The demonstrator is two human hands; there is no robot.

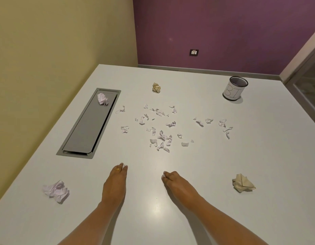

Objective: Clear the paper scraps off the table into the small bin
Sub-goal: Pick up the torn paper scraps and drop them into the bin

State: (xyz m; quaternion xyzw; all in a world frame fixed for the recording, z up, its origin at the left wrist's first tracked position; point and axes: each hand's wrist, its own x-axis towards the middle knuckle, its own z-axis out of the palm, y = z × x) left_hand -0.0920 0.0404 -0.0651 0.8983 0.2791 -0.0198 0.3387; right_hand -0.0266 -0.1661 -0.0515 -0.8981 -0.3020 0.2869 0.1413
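Resting palm-down on the white tabletop, the left hand and right hand lie near the front edge, short of the litter. The fingers are straight and close together, and neither hand grips anything I can make out. This reads as a ready pose, with no pick-up begun.

The torn scraps lie scattered across the middle, a smaller cluster drifting right toward the bin. They are thin, curled, ragged-edged slips of lined white paper, light enough to slide or flutter, so sweeping them together would probably suit better than pinching each one.

Four crumpled balls sit apart:
- a lilac-white wad at the near left
- a tan wad at the near right
- a small tan ball at the far middle
- a white ball on the brushed grey cable hatch (set flush in the tabletop)

The small bin, a black mesh cup wrapped in a hand-lettered paper label, stands upright at the far right, well apart from both hands. From this angle I cannot tell whether it holds anything.
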